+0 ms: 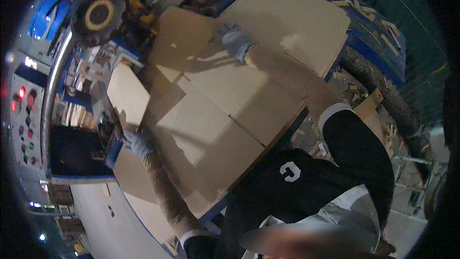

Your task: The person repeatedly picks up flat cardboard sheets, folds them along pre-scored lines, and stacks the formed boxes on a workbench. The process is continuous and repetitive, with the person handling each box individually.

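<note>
A large creased sheet of brown cardboard [206,129] lies across the machine bed, with slots cut along its fold lines. My left hand [137,145], in a pale glove, grips the sheet's left edge, close below a raised cardboard flap [128,93]. My right hand [235,43], also gloved, reaches over the far part of the cardboard. Its fingers look stretched out and are somewhat blurred. Brown coverings wrap both my forearms. Shadows from my arms fall on the sheet.
A black handwheel [99,15] with a yellow ring stands at the far left. Below it are a curved metal rail [55,81] and a control panel [26,115] with lit red buttons. Cardboard scraps [378,29] litter the blue machine frame at right and the floor beside me.
</note>
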The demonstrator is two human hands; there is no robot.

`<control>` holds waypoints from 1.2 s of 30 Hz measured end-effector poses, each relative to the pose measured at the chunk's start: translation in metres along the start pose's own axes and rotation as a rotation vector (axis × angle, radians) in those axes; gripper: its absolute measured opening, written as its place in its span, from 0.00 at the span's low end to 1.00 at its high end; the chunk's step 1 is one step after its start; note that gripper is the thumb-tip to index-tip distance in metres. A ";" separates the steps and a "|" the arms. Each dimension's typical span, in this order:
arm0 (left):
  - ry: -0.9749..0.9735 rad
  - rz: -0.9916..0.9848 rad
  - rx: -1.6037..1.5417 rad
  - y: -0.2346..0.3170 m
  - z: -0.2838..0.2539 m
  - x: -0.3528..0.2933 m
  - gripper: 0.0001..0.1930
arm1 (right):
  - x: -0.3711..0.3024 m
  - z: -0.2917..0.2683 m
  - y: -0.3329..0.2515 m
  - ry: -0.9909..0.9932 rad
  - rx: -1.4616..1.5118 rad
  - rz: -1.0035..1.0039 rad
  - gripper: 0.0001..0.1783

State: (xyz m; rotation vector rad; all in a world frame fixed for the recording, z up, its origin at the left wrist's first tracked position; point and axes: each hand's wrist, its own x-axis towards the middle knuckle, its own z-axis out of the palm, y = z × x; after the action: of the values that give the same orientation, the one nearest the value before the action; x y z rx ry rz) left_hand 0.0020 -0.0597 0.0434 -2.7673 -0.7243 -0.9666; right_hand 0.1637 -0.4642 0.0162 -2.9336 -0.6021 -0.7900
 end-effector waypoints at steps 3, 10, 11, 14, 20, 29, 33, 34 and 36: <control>0.000 0.229 -0.541 -0.018 -0.038 -0.016 0.36 | -0.017 -0.023 0.013 0.058 0.226 0.110 0.10; -0.217 -1.139 -0.696 -0.201 -0.095 -0.113 0.36 | -0.191 -0.082 0.159 0.414 0.205 0.901 0.28; -0.219 -1.163 -0.578 -0.213 -0.095 -0.130 0.36 | -0.210 -0.073 0.177 0.402 0.090 0.918 0.29; -0.215 -1.260 -0.181 -0.224 -0.112 -0.192 0.39 | -0.240 -0.029 0.232 0.323 -0.066 0.661 0.29; 0.042 -1.155 -0.292 -0.183 -0.160 -0.215 0.53 | -0.232 0.041 0.317 -0.186 -0.714 0.107 0.22; 0.592 -0.479 -0.849 -0.176 -0.230 -0.137 0.34 | -0.193 -0.027 0.287 0.645 0.101 0.746 0.22; 0.516 -0.622 -1.195 -0.194 -0.204 -0.142 0.25 | -0.154 -0.086 0.261 0.792 1.097 1.063 0.29; 0.465 -0.669 -1.302 -0.198 -0.199 -0.148 0.23 | -0.148 -0.103 0.251 0.728 1.158 1.096 0.28; 0.360 -0.849 -1.574 -0.202 -0.192 -0.167 0.20 | -0.141 -0.142 0.225 0.673 1.163 0.769 0.24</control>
State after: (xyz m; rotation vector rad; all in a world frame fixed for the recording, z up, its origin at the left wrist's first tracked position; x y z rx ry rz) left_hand -0.3145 0.0006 0.0839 -2.8637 -1.5804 -3.2380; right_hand 0.0692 -0.7421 0.0832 -1.4829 0.1415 -0.8154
